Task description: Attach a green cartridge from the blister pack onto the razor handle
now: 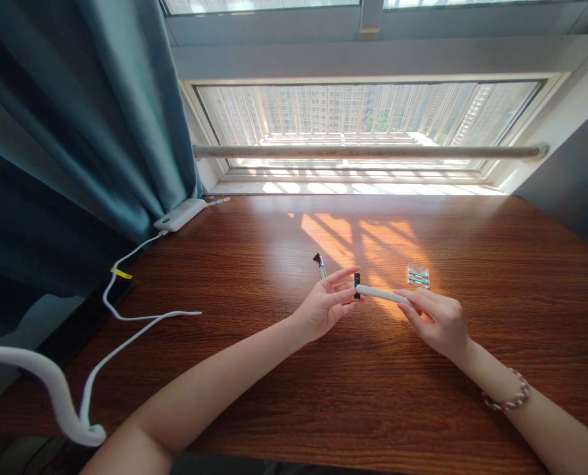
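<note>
I have the right hand [438,324] pinching a white stick [380,293] over the brown table [294,396]. The left hand [323,307] touches its black end [357,282]; I can't tell if it grips. Sun patches [326,234] lie on the table, and a blue curtain [120,99] hangs by the window [323,109].

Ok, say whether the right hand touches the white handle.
Touching: the head view shows the right hand pinching the white handle near its end.
</note>
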`<state>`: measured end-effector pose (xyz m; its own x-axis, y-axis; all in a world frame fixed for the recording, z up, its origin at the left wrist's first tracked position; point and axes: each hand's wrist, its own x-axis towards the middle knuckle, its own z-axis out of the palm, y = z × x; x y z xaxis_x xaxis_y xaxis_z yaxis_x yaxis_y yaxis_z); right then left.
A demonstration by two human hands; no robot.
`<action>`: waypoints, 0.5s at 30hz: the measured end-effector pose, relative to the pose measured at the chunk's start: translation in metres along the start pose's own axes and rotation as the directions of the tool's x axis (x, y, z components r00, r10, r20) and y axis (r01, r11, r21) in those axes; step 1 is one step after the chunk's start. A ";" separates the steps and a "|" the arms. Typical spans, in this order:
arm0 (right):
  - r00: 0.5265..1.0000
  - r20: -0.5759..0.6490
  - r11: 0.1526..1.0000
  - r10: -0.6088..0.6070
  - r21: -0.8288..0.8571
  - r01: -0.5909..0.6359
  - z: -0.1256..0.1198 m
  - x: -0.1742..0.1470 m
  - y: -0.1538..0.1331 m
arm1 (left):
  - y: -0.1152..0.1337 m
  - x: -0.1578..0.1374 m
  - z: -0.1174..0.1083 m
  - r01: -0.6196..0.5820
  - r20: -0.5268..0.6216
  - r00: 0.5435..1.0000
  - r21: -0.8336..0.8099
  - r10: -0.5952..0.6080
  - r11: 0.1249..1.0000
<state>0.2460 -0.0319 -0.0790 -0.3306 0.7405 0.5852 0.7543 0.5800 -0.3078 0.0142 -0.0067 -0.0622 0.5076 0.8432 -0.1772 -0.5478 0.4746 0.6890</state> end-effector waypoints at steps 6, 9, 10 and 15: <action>1.000 -0.010 1.000 0.009 -0.011 -0.009 0.000 0.000 0.000 | -0.002 0.001 -0.001 0.032 -0.003 0.999 0.059 -0.032 0.998; 0.999 -0.031 0.999 0.037 -0.037 -0.038 0.001 0.001 0.000 | -0.002 0.000 -0.001 0.041 0.027 0.999 0.063 -0.043 0.997; 0.998 -0.038 0.998 0.042 -0.042 -0.043 0.001 0.001 0.000 | -0.002 0.000 -0.001 0.041 0.027 0.999 0.059 -0.043 0.997; 0.996 -0.061 0.997 0.065 -0.033 -0.067 0.000 0.002 0.000 | -0.003 0.001 -0.003 0.037 -0.024 0.999 0.043 -0.036 0.998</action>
<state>0.2452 -0.0309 -0.0781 -0.2455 0.7547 0.6084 0.7931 0.5172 -0.3216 0.0145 -0.0063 -0.0669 0.5111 0.8313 -0.2186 -0.4997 0.4943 0.7113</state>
